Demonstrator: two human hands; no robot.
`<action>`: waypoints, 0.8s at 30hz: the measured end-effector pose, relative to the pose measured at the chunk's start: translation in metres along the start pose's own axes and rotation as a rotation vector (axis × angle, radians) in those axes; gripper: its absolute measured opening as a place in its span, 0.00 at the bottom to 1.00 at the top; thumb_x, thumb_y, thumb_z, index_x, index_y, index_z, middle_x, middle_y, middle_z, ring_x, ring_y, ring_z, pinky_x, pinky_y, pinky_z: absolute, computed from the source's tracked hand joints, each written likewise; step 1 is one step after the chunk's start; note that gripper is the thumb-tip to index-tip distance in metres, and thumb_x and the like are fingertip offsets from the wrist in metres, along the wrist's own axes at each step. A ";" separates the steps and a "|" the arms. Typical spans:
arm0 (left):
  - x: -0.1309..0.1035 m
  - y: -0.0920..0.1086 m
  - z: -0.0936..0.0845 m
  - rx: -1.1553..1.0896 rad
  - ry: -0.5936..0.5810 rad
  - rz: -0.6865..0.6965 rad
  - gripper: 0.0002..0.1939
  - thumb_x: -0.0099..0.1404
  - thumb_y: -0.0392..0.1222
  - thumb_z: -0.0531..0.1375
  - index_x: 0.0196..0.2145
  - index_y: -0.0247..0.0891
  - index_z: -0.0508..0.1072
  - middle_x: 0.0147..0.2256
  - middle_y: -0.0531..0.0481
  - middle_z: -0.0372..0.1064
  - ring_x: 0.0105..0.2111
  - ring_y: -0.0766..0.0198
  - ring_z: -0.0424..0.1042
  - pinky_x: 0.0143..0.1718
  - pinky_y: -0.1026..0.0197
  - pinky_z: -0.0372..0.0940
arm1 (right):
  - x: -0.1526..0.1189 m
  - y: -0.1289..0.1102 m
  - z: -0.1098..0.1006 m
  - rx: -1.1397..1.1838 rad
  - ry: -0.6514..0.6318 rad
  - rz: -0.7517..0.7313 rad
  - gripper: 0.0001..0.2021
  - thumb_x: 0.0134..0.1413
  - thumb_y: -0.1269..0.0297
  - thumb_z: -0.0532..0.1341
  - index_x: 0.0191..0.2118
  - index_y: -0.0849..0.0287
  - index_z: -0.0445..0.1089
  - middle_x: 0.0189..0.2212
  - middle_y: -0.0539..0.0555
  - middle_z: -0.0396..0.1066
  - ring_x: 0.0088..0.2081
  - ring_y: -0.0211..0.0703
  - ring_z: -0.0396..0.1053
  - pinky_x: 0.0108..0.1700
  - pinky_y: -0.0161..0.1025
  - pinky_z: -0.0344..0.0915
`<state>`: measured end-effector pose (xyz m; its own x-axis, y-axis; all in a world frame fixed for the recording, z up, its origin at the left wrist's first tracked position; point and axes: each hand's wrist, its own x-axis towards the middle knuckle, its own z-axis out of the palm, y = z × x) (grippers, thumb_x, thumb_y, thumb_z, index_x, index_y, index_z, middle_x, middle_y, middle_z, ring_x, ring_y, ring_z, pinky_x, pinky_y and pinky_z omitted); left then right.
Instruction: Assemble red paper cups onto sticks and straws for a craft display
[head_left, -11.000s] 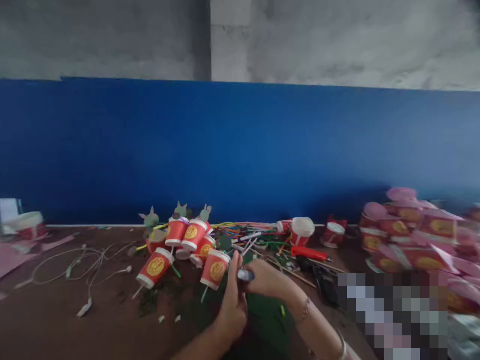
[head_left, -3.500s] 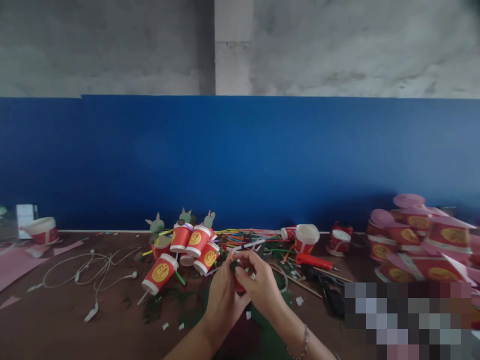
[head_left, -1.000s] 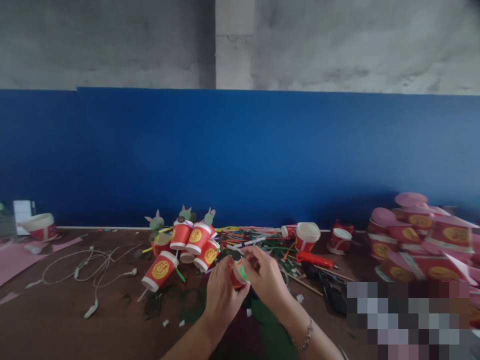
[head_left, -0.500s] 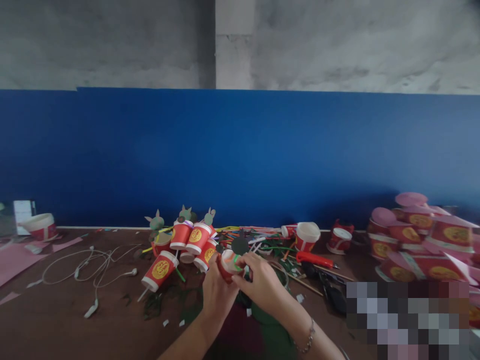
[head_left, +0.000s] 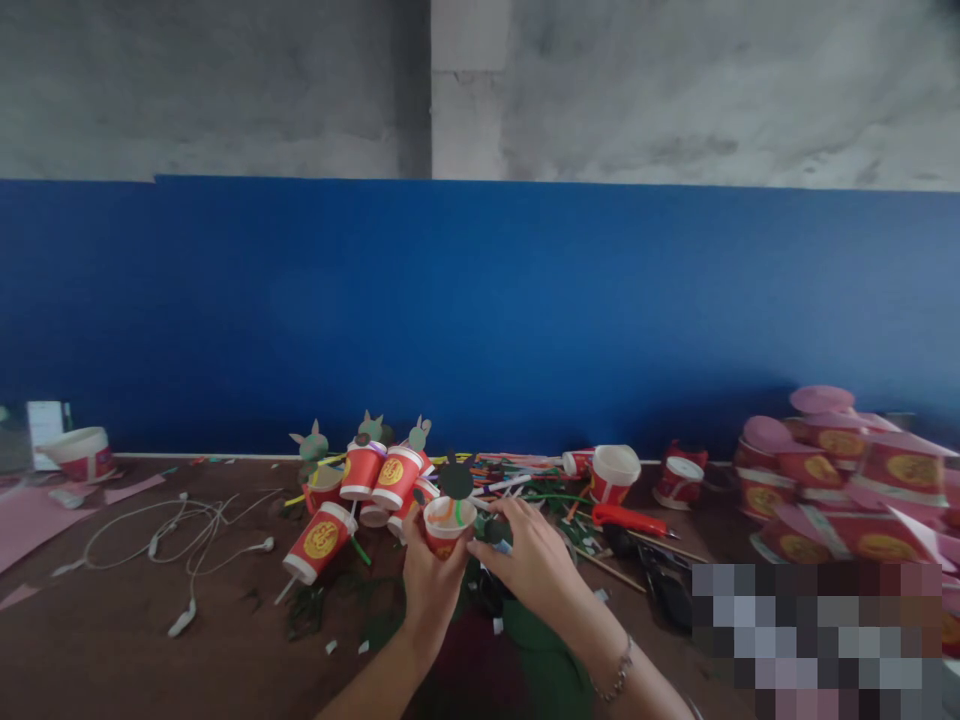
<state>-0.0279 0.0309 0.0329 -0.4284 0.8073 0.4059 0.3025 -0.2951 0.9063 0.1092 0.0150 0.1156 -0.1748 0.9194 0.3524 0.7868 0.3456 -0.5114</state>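
Observation:
My left hand [head_left: 433,590] grips a small red paper cup [head_left: 444,545], upright, with its white rim tilted towards me. Orange and green strips show inside the cup. A dark paper rabbit head [head_left: 457,478] stands up at the cup's far rim. My right hand [head_left: 525,550] is just right of the cup, thumb and fingers apart, and I see nothing in its grasp. Left of my hands sits a cluster of red cups [head_left: 397,477] with gold emblems and green rabbit cutouts. One cup on a white stick [head_left: 321,542] leans at its front.
Coloured pipe cleaners and strips [head_left: 525,490] lie along the blue partition [head_left: 480,320]. To the right are a red-handled tool [head_left: 630,518], black scissors [head_left: 667,590] and a pile of cups with pink paper [head_left: 840,460]. White earphones [head_left: 182,615] and pink paper [head_left: 41,525] lie left.
The cup has turned more upright and shifted slightly left in my left hand. My right hand has drawn away from it, with its fingers now spread.

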 end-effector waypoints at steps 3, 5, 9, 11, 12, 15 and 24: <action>0.000 0.004 0.000 -0.060 0.013 -0.018 0.28 0.54 0.52 0.62 0.48 0.37 0.59 0.40 0.44 0.68 0.40 0.55 0.72 0.41 0.55 0.67 | 0.000 0.002 0.002 0.006 -0.024 0.036 0.13 0.47 0.62 0.61 0.41 0.57 0.68 0.34 0.54 0.73 0.38 0.48 0.70 0.37 0.38 0.60; 0.001 0.007 0.000 -0.075 0.031 -0.033 0.29 0.53 0.52 0.63 0.48 0.36 0.59 0.40 0.44 0.68 0.39 0.55 0.72 0.40 0.55 0.67 | 0.000 0.003 0.004 0.002 -0.018 0.058 0.11 0.47 0.65 0.60 0.39 0.56 0.69 0.29 0.52 0.73 0.32 0.46 0.70 0.34 0.37 0.59; 0.000 0.007 0.000 -0.068 0.066 0.015 0.29 0.53 0.49 0.64 0.49 0.36 0.59 0.39 0.45 0.67 0.39 0.56 0.72 0.40 0.55 0.67 | 0.002 0.003 0.004 0.084 0.016 0.053 0.07 0.46 0.69 0.58 0.33 0.57 0.70 0.24 0.50 0.71 0.27 0.42 0.68 0.30 0.34 0.58; -0.001 0.008 0.000 -0.087 0.050 0.044 0.29 0.53 0.48 0.64 0.49 0.36 0.60 0.39 0.45 0.67 0.40 0.56 0.72 0.40 0.56 0.67 | 0.004 0.002 0.003 0.160 0.029 0.063 0.06 0.46 0.70 0.56 0.31 0.58 0.70 0.23 0.50 0.71 0.26 0.41 0.68 0.30 0.34 0.59; -0.002 0.008 0.000 -0.109 0.030 0.050 0.29 0.54 0.48 0.63 0.49 0.36 0.59 0.40 0.45 0.67 0.40 0.56 0.72 0.41 0.56 0.67 | 0.004 0.002 0.003 0.199 0.039 0.069 0.07 0.47 0.70 0.56 0.31 0.58 0.71 0.24 0.51 0.72 0.26 0.41 0.68 0.31 0.34 0.60; -0.003 0.010 0.000 -0.193 -0.042 0.048 0.31 0.55 0.49 0.63 0.51 0.35 0.57 0.43 0.43 0.67 0.43 0.56 0.71 0.44 0.56 0.67 | 0.006 0.003 0.004 0.297 0.072 0.042 0.10 0.49 0.69 0.55 0.34 0.58 0.73 0.29 0.52 0.74 0.31 0.42 0.70 0.35 0.35 0.63; -0.007 0.008 0.000 -0.268 -0.150 0.002 0.32 0.56 0.49 0.62 0.53 0.36 0.55 0.47 0.40 0.66 0.47 0.54 0.69 0.48 0.54 0.64 | 0.006 0.006 0.007 0.366 0.085 -0.052 0.14 0.51 0.72 0.54 0.40 0.56 0.74 0.38 0.55 0.74 0.40 0.44 0.70 0.44 0.38 0.64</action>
<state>-0.0221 0.0228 0.0371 -0.2918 0.8669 0.4042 0.0593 -0.4053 0.9122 0.1082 0.0235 0.1089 -0.1467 0.8854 0.4411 0.5117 0.4495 -0.7322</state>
